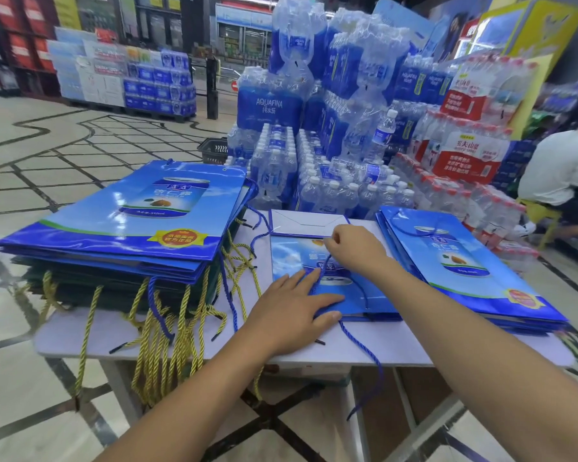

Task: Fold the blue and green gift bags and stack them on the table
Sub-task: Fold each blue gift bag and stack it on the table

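Note:
A flat blue gift bag (291, 258) lies in the middle of the white table (397, 345), its white bottom flap folded up at the far end. My left hand (291, 311) presses flat on the bag's near left part with straight fingers. My right hand (354, 248) pinches the bag's blue rope handle (324, 265) above the bag. On the left stands a tall stack of flat bags (131, 228), blue ones over dark green ones, with yellow and blue rope handles hanging over the table edge. A lower stack of blue bags (464, 261) lies on the right.
Shrink-wrapped packs of water bottles (331, 128) are piled right behind the table. A person in a white shirt (561, 168) sits on a yellow stool at the far right. A black shopping basket (214, 150) stands on the tiled floor behind the left stack.

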